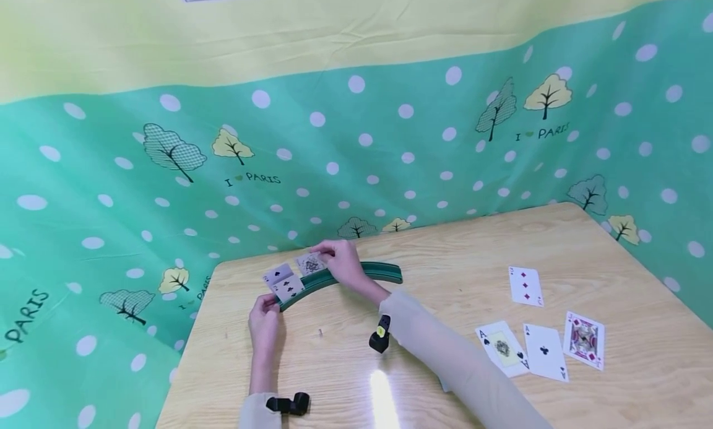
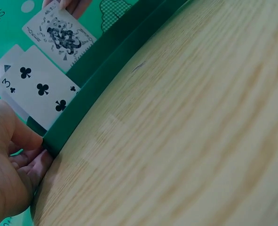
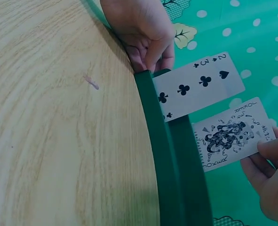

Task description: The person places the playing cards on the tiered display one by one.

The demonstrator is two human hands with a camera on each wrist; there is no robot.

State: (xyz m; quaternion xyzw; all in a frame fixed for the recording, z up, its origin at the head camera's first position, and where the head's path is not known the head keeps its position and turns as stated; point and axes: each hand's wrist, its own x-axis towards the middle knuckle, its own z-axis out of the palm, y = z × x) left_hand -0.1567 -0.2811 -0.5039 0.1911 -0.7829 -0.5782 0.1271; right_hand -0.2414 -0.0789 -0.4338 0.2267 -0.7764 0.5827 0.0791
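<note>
A curved green card holder stands on the table. My left hand pinches its left end between thumb and fingers. Near that end, the three of clubs stands in a slot, overlapping the two of spades behind it. My right hand pinches a black-and-white joker by its upper edge. The joker's lower edge meets the holder's rear part, to the right of the three of clubs; whether it is fully seated I cannot tell.
At the table's right lie a three of diamonds, an ace of spades, an ace of clubs and a diamond face card. Part of something pale blue shows under the right sleeve. A green patterned cloth hangs behind the table.
</note>
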